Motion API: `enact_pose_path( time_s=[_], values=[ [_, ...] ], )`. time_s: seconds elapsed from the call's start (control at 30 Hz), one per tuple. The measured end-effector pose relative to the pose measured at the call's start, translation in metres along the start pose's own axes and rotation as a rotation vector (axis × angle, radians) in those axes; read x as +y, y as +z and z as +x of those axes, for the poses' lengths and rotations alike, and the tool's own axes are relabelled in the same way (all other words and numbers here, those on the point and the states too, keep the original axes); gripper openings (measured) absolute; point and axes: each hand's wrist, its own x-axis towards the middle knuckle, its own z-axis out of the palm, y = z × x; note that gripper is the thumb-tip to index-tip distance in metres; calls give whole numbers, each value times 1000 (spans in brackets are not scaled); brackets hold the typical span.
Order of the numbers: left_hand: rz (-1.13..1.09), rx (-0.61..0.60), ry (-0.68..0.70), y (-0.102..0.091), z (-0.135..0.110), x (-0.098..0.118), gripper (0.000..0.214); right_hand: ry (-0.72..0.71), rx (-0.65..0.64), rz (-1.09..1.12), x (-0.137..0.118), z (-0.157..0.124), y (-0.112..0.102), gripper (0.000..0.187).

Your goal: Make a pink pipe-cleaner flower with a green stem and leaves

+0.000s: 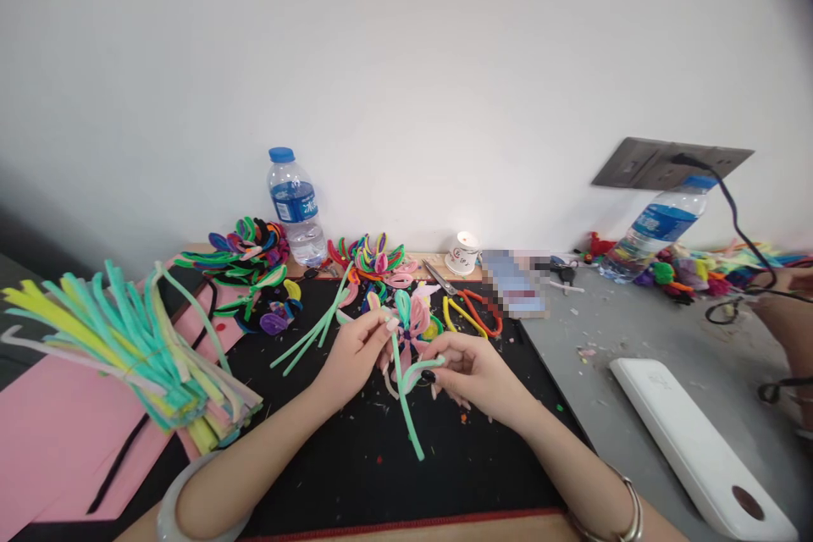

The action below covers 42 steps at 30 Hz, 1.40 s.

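Both hands are at a pipe-cleaner flower (417,318) with pink and green looped petals, above the black mat (330,474). My left hand (362,351) pinches a mint-green pipe cleaner (406,402) near its upper end, where it meets the flower. The rest of that stem slants down toward me. On the other side, my right hand (473,368) has thumb and fingers closed on a pale green looped strand that branches off the stem. Behind the flower lie scissors (470,305) with yellow and orange handles, touching neither hand.
At left, a bundle of pastel pipe cleaners (140,347) rests on pink sheets (57,440). Finished flowers (372,258), a water bottle (295,207) and a paper cup (463,254) stand along the wall. A white power bank (692,449) lies right; another person's arm (788,322) reaches in there.
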Motion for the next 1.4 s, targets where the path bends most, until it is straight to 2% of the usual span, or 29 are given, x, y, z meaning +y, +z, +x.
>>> enact_pose_path(
  time_s=[0.2, 0.4, 0.6, 0.73, 1.07, 1.4],
  values=[
    [64, -207, -25, 5, -4, 2, 23, 29, -128, -98, -3, -7, -10, 12],
    [181, -338, -13, 10, -11, 4, 18, 45, -71, -271, 9, -20, -14, 7],
    [493, -332, 198, 9, -12, 6, 16, 29, -28, -365, 19, -20, -11, 12],
    [630, -340, 265, 6, -11, 5, 15, 70, -37, -341, 19, -21, -7, 15],
    [805, -363, 291, 4, -10, 2, 18, 161, -99, -248, 18, -28, -2, 13],
    [817, -373, 311, 5, -9, -3, 21, 174, -119, -297, 21, -30, -1, 15]
  ],
)
